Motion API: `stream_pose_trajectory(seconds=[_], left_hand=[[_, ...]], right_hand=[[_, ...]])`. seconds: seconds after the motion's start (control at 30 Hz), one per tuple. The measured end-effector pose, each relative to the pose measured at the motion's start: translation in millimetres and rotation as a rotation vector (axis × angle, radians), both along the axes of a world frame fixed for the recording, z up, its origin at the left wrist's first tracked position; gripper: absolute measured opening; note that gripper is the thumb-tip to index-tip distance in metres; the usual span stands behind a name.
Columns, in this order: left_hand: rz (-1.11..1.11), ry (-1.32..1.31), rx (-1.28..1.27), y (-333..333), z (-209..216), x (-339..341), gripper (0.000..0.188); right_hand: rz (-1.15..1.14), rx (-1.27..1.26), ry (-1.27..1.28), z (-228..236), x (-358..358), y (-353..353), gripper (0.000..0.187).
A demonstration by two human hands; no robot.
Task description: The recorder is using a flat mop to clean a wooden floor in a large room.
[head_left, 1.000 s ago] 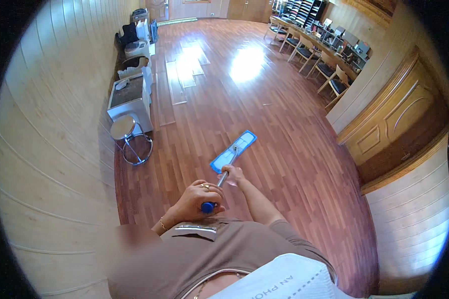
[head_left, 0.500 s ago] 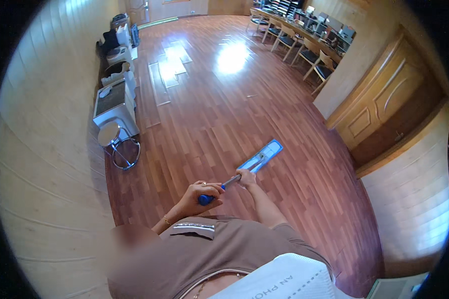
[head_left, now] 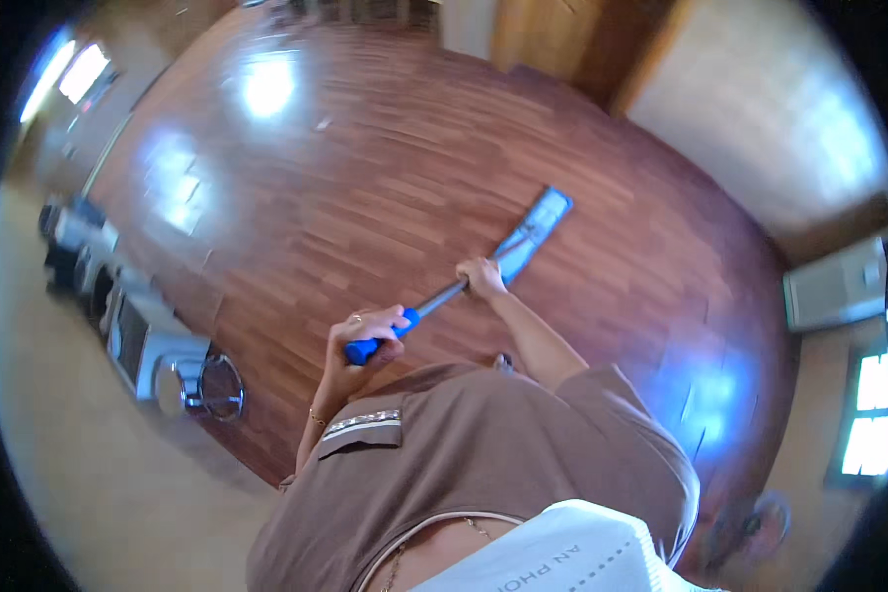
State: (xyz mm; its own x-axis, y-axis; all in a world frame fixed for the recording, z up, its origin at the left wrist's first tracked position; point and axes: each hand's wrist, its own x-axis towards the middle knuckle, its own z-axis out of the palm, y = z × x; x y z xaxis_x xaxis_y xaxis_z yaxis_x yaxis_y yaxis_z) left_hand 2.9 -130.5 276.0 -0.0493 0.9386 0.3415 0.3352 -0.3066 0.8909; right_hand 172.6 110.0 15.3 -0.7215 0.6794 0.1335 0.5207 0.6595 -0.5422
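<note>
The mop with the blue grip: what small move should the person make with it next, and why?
Perhaps a short push forward: the left hand holds the blue grip, the right hand holds the shaft lower down, and the mop head seems to rest on the wooden floor, with more of it beyond.

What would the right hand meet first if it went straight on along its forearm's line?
Beyond the pole it holds, the right hand would probably meet the wooden floor first; the mop head lies right of that line. Depth is unclear.
</note>
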Motion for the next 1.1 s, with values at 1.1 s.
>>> stream_pose_trajectory(seconds=[1.1], left_hand=[[-1.073,0.132,-0.012,131,13,131,0.021]], right_hand=[[-1.061,0.015,-0.041,27,248,-129,0.028]])
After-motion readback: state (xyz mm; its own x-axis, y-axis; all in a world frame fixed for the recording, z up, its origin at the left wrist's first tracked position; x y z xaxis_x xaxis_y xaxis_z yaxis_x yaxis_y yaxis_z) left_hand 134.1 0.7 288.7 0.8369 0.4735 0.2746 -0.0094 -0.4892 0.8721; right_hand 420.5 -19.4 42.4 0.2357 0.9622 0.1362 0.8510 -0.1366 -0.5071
